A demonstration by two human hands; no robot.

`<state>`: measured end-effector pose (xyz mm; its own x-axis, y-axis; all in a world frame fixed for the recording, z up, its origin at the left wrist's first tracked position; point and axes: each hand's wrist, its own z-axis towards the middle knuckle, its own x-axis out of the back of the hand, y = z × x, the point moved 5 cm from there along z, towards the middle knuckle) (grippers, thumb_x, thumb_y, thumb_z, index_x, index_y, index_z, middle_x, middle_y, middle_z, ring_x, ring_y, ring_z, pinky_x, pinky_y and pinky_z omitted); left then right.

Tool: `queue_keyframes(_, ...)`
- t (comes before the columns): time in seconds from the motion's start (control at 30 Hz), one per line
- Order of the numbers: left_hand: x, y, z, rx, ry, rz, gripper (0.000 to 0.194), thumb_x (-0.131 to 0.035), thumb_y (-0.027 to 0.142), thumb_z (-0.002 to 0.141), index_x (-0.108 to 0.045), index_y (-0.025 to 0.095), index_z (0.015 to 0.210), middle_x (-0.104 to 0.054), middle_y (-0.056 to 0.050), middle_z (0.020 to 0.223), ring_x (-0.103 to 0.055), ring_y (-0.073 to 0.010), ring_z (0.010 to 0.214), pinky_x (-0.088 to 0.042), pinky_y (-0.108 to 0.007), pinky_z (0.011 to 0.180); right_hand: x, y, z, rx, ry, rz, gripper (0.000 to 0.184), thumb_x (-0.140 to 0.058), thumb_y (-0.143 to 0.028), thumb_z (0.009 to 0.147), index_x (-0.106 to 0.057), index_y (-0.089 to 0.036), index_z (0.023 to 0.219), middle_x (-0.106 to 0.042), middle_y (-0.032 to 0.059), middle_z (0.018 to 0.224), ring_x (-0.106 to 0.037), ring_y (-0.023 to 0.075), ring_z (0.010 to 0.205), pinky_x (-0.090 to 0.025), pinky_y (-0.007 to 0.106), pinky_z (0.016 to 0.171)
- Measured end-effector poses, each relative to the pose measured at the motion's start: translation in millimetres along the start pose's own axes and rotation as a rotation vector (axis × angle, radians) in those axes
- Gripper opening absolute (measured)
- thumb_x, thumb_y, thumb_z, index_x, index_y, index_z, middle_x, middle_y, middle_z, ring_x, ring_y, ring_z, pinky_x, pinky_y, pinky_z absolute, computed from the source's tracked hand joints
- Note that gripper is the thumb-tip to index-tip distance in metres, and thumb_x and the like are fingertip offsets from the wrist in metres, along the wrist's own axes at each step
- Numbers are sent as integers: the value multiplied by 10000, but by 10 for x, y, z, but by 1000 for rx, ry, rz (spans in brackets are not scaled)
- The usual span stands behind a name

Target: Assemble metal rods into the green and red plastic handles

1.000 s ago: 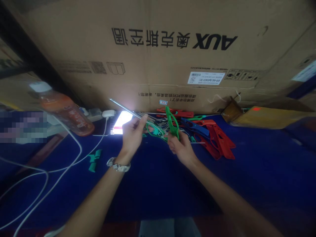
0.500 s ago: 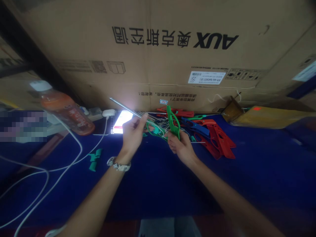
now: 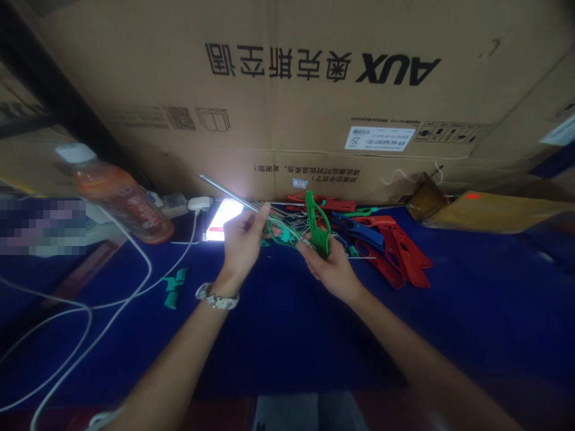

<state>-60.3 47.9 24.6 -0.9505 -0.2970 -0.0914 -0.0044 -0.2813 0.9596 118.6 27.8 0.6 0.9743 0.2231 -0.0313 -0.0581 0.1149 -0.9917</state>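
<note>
The person's left hand (image 3: 240,242) pinches a slim silver metal rod (image 3: 224,189), tilted up toward the left. Near it, the right hand (image 3: 331,266) grips a bright green plastic looped handle (image 3: 320,240), held nearly upright. Beyond, a blue plastic handle (image 3: 367,235) and several red plastic handles (image 3: 386,272) lie on the dark blue tabletop (image 3: 287,341), before a brown cardboard box (image 3: 291,114).
</note>
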Motion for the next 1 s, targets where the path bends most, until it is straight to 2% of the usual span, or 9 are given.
queue_keyframes(0.13,2,-2,4,2,6,0,303,-717,485,825,-720,183,803,-714,-27,655,-687,-129,529,-560,-215,493,-22,-11,-4,-7,-47,10,372,-706,-544,821,-572,-209,912,-453,-73,590,-359,73,462,-279,228,422)
queue_keyframes(0.33,-11,16,-7,8,5,11,329,-711,510,820,-719,181,810,-717,-30,661,-678,-127,530,-538,-210,476,-74,-80,-34,-64,-132,69,399,-663,-580,834,-594,-187,827,-392,-79,556,-319,66,453,-231,227,414)
queue_keyframes(0.5,-17,11,-9,7,-6,1,324,-717,503,819,-721,179,809,-712,-30,657,-674,-133,526,-533,-221,477,-62,-133,-46,18,-79,-62,371,-771,-510,759,-559,-208,798,-437,-77,553,-358,77,467,-280,232,443)
queue_keyframes(0.63,-4,-4,0,9,1,7,316,-723,497,814,-724,180,823,-712,-26,659,-675,-135,532,-538,-225,491,-38,-150,-37,72,-69,-164,362,-712,-511,811,-561,-203,696,-483,-45,564,-406,96,506,-325,247,479)
queue_keyframes(0.77,10,-21,13,6,5,-13,339,-730,512,802,-721,174,826,-717,-30,676,-674,-135,538,-554,-233,511,-17,-140,-33,88,-65,-151,305,-780,-440,755,-644,-196,877,-530,-44,626,-446,98,526,-355,245,489)
queue_keyframes(0.83,10,-30,18,8,3,-20,341,-733,516,798,-720,176,822,-717,-30,681,-673,-134,539,-558,-235,516,-27,-116,-37,52,-75,-90,336,-777,-423,762,-608,-206,955,-514,-72,592,-437,85,463,-347,234,446)
queue_keyframes(0.93,10,-39,25,7,5,-22,342,-736,521,794,-715,179,806,-715,-29,681,-671,-132,535,-557,-233,509,-52,-93,-41,-11,-107,7,361,-752,-431,792,-510,-228,968,-472,-124,499,-411,74,357,-321,212,377)
queue_keyframes(1.0,17,-40,31,5,12,-20,346,-734,523,796,-713,178,798,-710,-27,672,-671,-131,533,-555,-229,503,-68,-102,-36,-36,-158,49,348,-713,-450,822,-485,-228,961,-525,-112,499,-434,78,343,-300,199,350)
